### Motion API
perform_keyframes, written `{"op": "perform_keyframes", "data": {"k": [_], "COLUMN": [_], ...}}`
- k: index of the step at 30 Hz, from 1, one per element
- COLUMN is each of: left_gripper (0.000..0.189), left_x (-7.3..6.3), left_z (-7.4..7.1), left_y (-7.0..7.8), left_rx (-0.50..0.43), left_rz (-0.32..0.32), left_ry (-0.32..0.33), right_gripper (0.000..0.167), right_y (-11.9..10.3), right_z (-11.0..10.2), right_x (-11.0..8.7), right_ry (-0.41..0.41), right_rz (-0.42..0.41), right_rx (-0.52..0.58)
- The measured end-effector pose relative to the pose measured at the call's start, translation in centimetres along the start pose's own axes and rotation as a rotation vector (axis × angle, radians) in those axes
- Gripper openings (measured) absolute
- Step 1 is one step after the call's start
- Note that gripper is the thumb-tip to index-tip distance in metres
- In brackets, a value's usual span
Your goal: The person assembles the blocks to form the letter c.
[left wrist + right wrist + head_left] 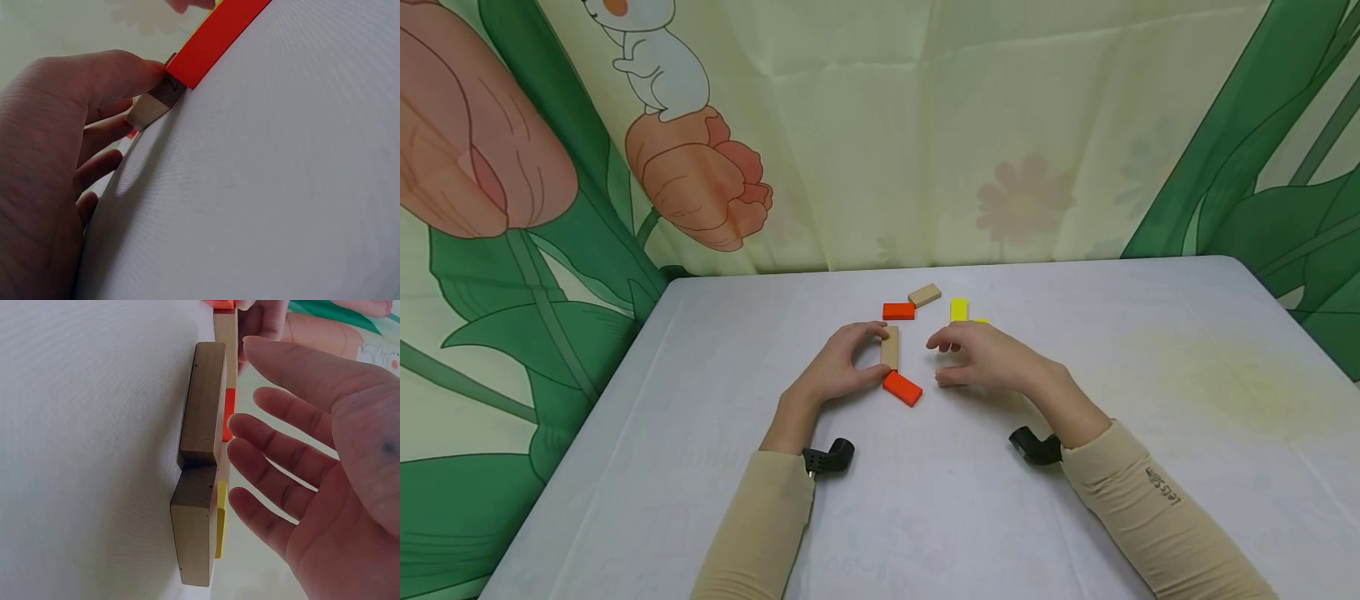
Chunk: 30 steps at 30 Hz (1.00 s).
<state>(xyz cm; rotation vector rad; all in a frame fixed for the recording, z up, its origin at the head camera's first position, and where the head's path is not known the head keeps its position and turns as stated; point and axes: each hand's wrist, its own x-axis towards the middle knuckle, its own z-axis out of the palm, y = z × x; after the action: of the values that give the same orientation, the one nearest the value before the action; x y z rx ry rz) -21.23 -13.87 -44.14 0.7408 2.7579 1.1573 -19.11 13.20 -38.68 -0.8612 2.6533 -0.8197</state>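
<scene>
My left hand (838, 362) pinches a plain wooden block (890, 348) lengthwise, thumb at its near end and a finger at its far end. In the left wrist view this wooden block (156, 103) shows a dark "2" and lies against a red block (215, 47). That red block (902, 388) sits angled at its near end. Holding nothing, my right hand (992, 357) hovers with fingers loosely bent. Beside it in the right wrist view are two wooden blocks (205, 403) end to end, which the hand hides in the head view.
Farther back lie another red block (898, 312), a tilted wooden block (924, 295) and a yellow block (958, 309). A second yellow block (982, 320) is mostly covered by the right hand. A white cloth (700, 500) covers the table; a printed curtain (880, 150) hangs behind.
</scene>
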Motion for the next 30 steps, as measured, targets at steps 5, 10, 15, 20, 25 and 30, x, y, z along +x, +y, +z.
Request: {"op": "perform_keyframes", "data": {"k": [5, 10, 15, 20, 25, 30], "left_gripper": [0.044, 0.044, 0.044, 0.045, 0.045, 0.045], "left_x": [0.02, -0.01, -0.05, -0.13, -0.18, -0.12], "left_z": [0.04, 0.03, 0.08, 0.10, 0.05, 0.01], "left_y": [-0.07, 0.00, -0.04, -0.04, 0.02, 0.05], "left_rx": [-0.002, -0.002, 0.000, 0.003, 0.012, 0.014], "left_rz": [-0.004, -0.009, 0.001, 0.006, 0.000, 0.005], "left_ry": [-0.001, -0.001, 0.000, -0.004, -0.004, 0.000], "right_gripper": [0.038, 0.035, 0.033, 0.031, 0.027, 0.022], "right_y": [0.15, 0.14, 0.44, 0.75, 0.85, 0.93], "right_z": [-0.05, -0.20, -0.19, -0.19, -0.31, -0.38], "right_x": [-0.06, -0.13, -0.12, -0.05, -0.15, -0.19], "right_ry": [-0.007, -0.021, -0.035, -0.068, -0.083, -0.104], "right_rz": [0.006, 0.009, 0.018, 0.048, 0.070, 0.092], "right_rx": [0.007, 0.009, -0.002, -0.012, -0.007, -0.001]}}
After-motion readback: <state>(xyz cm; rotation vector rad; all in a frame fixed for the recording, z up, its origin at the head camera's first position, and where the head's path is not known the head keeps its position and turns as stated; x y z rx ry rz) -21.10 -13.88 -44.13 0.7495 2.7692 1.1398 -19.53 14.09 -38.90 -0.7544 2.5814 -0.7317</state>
